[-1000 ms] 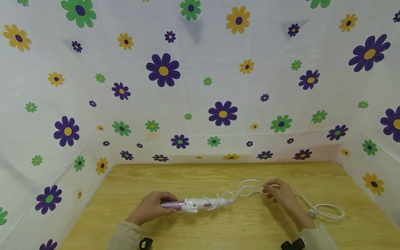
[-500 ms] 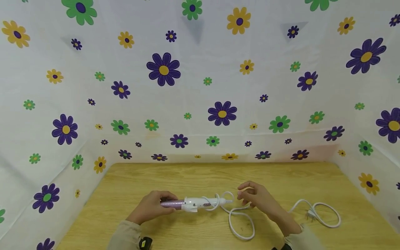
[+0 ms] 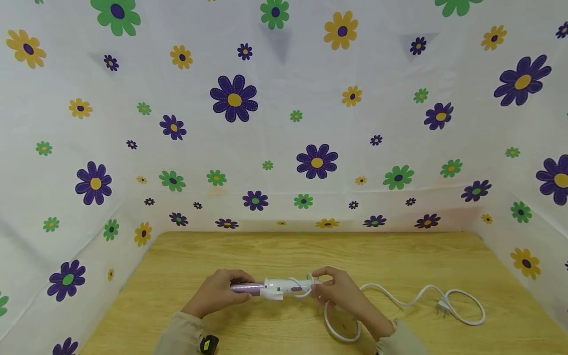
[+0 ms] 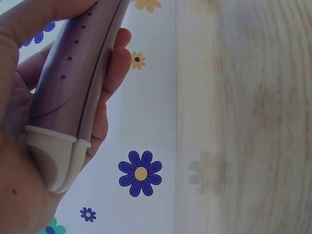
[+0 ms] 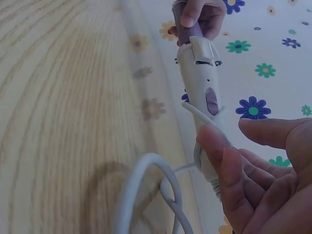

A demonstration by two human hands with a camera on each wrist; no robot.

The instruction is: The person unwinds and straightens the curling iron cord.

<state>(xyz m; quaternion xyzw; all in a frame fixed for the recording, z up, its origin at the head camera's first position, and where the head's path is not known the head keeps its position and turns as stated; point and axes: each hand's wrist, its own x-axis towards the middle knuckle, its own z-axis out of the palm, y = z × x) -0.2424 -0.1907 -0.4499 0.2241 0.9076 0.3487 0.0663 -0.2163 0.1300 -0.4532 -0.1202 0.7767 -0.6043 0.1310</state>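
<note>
Hair iron (image 3: 276, 285) in left hand (image 3: 217, 292); yellow wrist-camera label (image 3: 206, 345) illegible.

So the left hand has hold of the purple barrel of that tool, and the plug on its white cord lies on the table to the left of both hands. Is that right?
Not quite: the plug lies to the right of both hands, out past the right hand, as the head view shows. The left hand does hold the purple barrel.
</note>
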